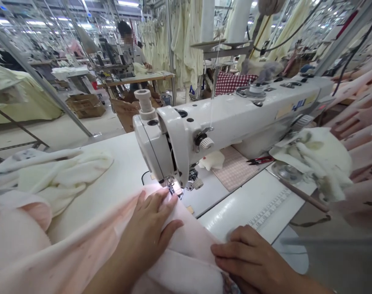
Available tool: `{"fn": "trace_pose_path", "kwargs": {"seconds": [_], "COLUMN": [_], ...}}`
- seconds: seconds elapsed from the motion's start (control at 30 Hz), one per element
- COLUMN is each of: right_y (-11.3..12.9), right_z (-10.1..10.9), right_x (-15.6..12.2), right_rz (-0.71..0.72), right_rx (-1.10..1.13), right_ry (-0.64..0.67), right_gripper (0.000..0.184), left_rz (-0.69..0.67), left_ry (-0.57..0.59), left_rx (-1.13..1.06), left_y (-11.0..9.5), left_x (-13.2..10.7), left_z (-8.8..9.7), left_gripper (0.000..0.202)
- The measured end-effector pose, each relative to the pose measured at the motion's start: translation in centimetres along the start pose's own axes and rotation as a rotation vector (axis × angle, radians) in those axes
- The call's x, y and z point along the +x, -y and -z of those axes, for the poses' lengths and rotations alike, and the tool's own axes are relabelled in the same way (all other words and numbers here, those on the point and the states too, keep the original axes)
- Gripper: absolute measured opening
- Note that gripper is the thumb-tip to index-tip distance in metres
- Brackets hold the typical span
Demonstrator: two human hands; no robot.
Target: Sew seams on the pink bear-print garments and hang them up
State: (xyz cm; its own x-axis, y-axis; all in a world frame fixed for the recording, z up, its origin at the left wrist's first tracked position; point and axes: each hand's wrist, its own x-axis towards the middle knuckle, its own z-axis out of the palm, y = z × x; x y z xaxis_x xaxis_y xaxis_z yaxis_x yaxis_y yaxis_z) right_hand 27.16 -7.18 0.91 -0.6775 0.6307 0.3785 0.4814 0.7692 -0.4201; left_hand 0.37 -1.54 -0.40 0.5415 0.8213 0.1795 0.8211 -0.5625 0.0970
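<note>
A pale pink fabric panel (186,255) runs across the white sewing table (112,163) and under the presser foot (171,188) of a white industrial sewing machine (222,122). My left hand (149,222) lies flat on the fabric just in front of the needle, fingers spread. My right hand (250,255) rests on the folded layers nearer to me, beside the table's metal-edged ruler scale (270,212). The needle tip is hidden by the foot and glare.
A cream fabric pile (60,175) lies left of the machine, and another (314,159) sits at the right. Red-handled thread snips (259,160) lie on a pink checked pad (235,169). Pink garments (360,114) hang at the right. A co-worker (127,53) sits behind.
</note>
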Motion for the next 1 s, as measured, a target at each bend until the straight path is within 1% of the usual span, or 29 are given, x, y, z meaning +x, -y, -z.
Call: {"fn": "trace_pose_path", "kwargs": {"seconds": [0.1, 0.17, 0.23, 0.3, 0.37, 0.4, 0.47, 0.57, 0.7, 0.83, 0.93, 1.0], "right_y": [0.0, -0.2, -0.6, -1.1, -1.8, -2.0, -2.5, -2.7, -2.9, -3.2, -3.5, -3.7], "right_z": [-0.1, -0.1, 0.1, 0.4, 0.7, 0.8, 1.0, 0.9, 0.8, 1.0, 1.3, 1.5], "right_x": [0.2, 0.3, 0.1, -0.3, -0.8, -1.0, -1.4, -1.6, -1.8, -1.6, -0.9, -0.3], "right_rz": [0.001, 0.014, -0.006, -0.047, -0.064, -0.055, -0.027, 0.004, 0.027, 0.043, 0.073, 0.126], "right_rx": [0.004, 0.015, 0.027, 0.033, 0.04, 0.045, 0.054, 0.058, 0.065, 0.062, -0.052, -0.109], "right_ry": [0.016, 0.017, 0.005, -0.01, -0.006, -0.001, 0.009, 0.002, -0.014, -0.044, 0.042, 0.123], "right_gripper": [0.02, 0.019, 0.015, 0.009, 0.008, 0.009, 0.011, 0.013, 0.014, 0.009, 0.014, 0.015], "left_rz": [-0.012, -0.008, -0.035, -0.095, -0.151, -0.163, -0.165, -0.147, -0.163, -0.191, -0.188, -0.138], "left_ry": [-0.025, -0.07, -0.116, -0.086, -0.035, -0.02, -0.023, -0.037, -0.119, -0.141, -0.132, -0.156], "left_rx": [0.024, 0.055, 0.023, -0.096, -0.19, -0.2, -0.179, -0.186, -0.226, -0.206, -0.235, -0.266], "left_y": [0.0, -0.9, -2.8, -5.3, -7.7, -8.7, -9.9, -10.5, -10.6, -10.9, -10.9, -10.7], "left_x": [0.3, 0.5, 0.5, 0.1, -0.4, -0.7, -1.1, -1.1, -0.8, -0.9, -0.8, -0.5], "left_z": [0.2, 0.9, 1.6, 1.9, 1.7, 1.5, 1.0, 0.7, 0.7, -0.1, -0.1, 0.2], "left_gripper": [0.043, 0.036, 0.023, 0.012, 0.012, 0.013, 0.01, 0.016, 0.022, 0.02, 0.02, 0.019]}}
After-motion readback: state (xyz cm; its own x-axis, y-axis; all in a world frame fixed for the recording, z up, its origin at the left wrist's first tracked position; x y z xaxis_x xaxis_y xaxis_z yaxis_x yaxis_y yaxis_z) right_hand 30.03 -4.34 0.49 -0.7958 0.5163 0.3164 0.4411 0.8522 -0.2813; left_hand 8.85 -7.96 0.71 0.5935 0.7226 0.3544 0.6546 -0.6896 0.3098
